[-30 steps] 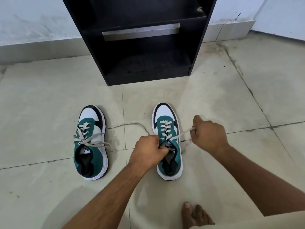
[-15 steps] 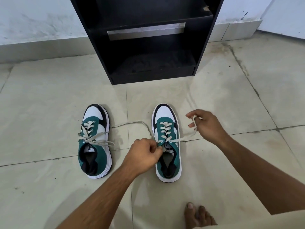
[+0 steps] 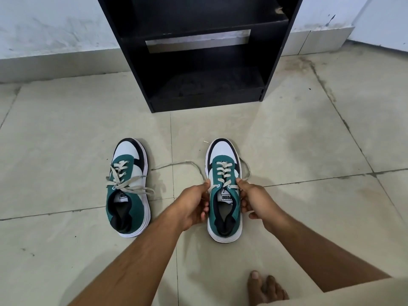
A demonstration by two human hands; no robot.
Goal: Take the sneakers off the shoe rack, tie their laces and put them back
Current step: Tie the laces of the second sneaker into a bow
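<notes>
Nearest the camera, a bare foot rests on the tiled floor at the lower right, beside a fold of pale cloth. Two bare forearms reach forward from the lower edge to the right sneaker, a green, white and black shoe standing upright on the floor with its toe toward the rack. The left hand clasps the sneaker's left side near the top eyelets, thumb up and fingers curled against the upper. The right hand clasps the opposite side in mirror fashion. Each hand pinches one end of the untied lace at the top eyelet; the left strand loops out across the floor toward the other shoe, and the right strand arcs beside the toe. To the left, apart from the hands, the left sneaker stands parallel, its lace lying loose across the tongue. Beyond both shoes stands the black shoe rack, its lower shelf open to view, backed by a pale wall with a tiled skirting.
</notes>
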